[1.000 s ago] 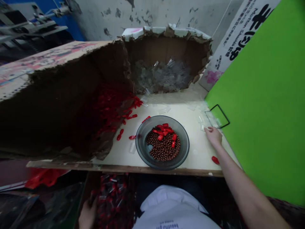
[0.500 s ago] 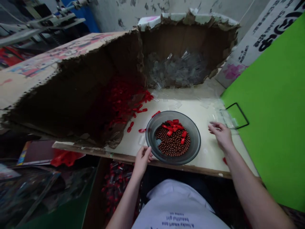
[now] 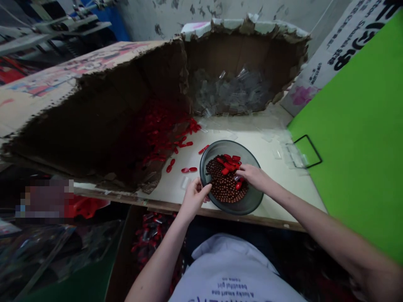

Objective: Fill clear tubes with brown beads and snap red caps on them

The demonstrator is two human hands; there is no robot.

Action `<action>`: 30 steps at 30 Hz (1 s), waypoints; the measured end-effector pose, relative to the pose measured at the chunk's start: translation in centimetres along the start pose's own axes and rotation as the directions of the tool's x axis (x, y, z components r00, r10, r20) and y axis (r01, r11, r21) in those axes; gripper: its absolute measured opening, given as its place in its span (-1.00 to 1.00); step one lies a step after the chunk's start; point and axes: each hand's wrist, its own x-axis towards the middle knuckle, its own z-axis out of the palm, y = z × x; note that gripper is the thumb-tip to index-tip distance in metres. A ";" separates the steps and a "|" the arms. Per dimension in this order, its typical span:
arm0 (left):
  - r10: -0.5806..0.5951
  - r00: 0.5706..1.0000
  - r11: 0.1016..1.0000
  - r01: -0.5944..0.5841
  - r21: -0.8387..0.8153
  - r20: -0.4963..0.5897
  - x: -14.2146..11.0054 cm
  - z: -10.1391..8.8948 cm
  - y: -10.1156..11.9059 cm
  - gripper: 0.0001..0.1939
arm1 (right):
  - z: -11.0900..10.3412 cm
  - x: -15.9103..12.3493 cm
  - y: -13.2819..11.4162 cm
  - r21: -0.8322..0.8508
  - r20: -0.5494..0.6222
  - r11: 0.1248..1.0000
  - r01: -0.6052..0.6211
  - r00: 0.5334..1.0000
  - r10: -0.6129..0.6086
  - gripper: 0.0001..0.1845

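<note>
A grey round bowl (image 3: pixel 206 157) stands at the table's front edge, slightly tilted. In it lie many small shiny brown beads (image 3: pixel 225 188) and several red plastic pieces (image 3: pixel 231 163). My left hand (image 3: pixel 195 195) is closed on the bowl's left rim, thumb over the edge. My right hand (image 3: pixel 254 176) reaches in from the right, its fingers pinched together among the red pieces. A small pale, clear bit shows by those fingertips, but what they hold is too small to make out.
A torn cardboard box (image 3: pixel 103 100) at left holds a heap of red pieces (image 3: pixel 157 130). Behind, another box (image 3: pixel 229 50) holds clear plastic pieces (image 3: pixel 233 90). Loose clear and red pieces lie on the white table (image 3: pixel 217 128). A green panel (image 3: pixel 355 147) borders the right side.
My right hand has moved left from the table into the bowl. My left hand has taken hold of the bowl's rim, and the bowl has tilted a little.
</note>
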 end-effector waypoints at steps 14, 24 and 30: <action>0.040 0.999 0.999 -0.040 -0.027 0.012 0.9 2.0 1.4 -0.64 | 1.6 0.7 0.4 -0.043 0.215 0.980 0.193 0.960 -0.180 -0.77; 0.083 0.997 0.996 -0.083 0.036 0.005 0.1 3.2 1.7 -0.65 | 3.2 0.4 -4.7 0.416 0.129 0.909 0.039 0.986 -0.101 -0.85; 0.047 0.998 0.999 -0.047 0.009 -0.030 -1.1 1.3 0.0 -0.67 | 3.0 1.4 -6.7 0.876 0.100 0.458 -0.153 0.985 0.138 -0.70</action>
